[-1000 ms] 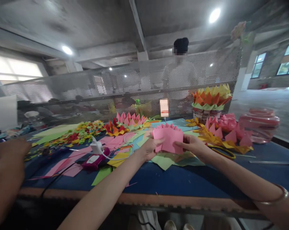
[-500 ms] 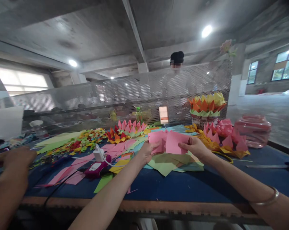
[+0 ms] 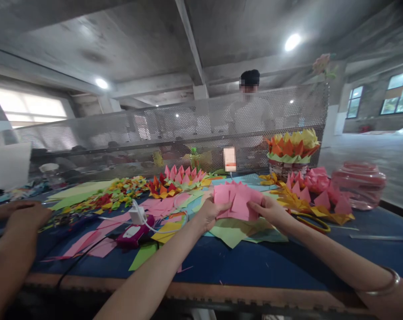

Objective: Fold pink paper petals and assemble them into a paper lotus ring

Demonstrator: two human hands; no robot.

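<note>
Two squares of pink paper overlap in front of me, over the pile of coloured sheets. My left hand (image 3: 211, 212) pinches the left pink paper (image 3: 222, 195) between thumb and fingers. At the right, my right hand (image 3: 267, 207) grips the other pink paper (image 3: 244, 203) by its edge. Beneath them lie pale green sheets (image 3: 233, 234) on the blue tabletop (image 3: 241, 264). Behind the squares show a few pink folded points.
A purple power strip (image 3: 135, 235) with a white plug (image 3: 137, 214) sits left of my forearm. Folded paper lotuses (image 3: 293, 149) and a pink jar (image 3: 360, 184) stand right. Another person's hand (image 3: 30, 215) is far left. A perforated screen (image 3: 121, 133) runs behind.
The two pink papers, side by side before, now overlap, the right one having moved left across the other. The view has shifted slightly.
</note>
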